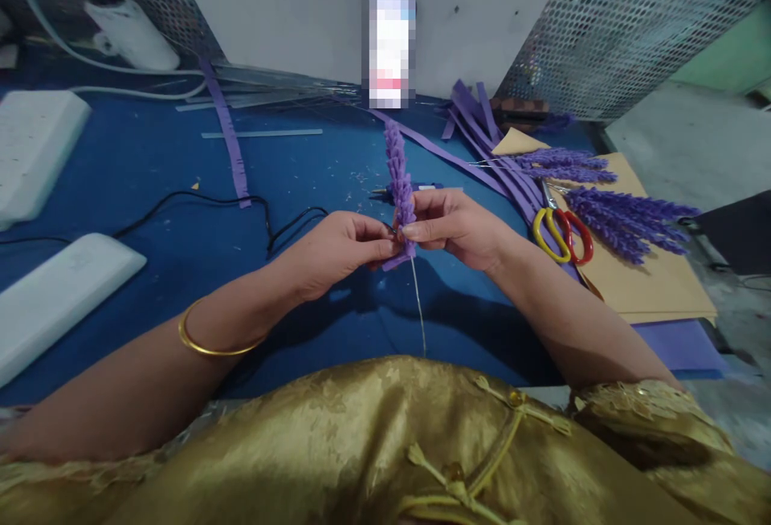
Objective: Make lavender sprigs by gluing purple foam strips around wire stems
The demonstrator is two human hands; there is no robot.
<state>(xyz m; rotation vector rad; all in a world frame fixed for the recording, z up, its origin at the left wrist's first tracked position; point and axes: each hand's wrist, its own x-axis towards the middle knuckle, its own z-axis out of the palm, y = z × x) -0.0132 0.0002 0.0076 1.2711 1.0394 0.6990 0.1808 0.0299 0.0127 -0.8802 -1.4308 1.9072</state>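
In the middle of the head view, a purple lavender stem [396, 157] of fringed strip wound on a wire stands nearly upright between my hands. Its thin pale wire [420, 308] hangs down toward me. My right hand [449, 224] pinches the lower part of the flower between thumb and fingers. My left hand [349, 248] is closed at the base, its fingertips on the loose purple end of the strip [394, 262]. Behind the stem lies a blue tool with a pointed metal tip [382, 192], partly hidden by the flower and my right hand.
Finished lavender stems [630, 216] lie on tan sheets [668, 288] at the right, beside red-and-yellow-handled scissors [560, 232] and purple strips [482, 136]. A fringed strip [229, 136], black cable [205, 197] and white boxes [66, 292] are at the left. A phone [391, 51] leans at the back.
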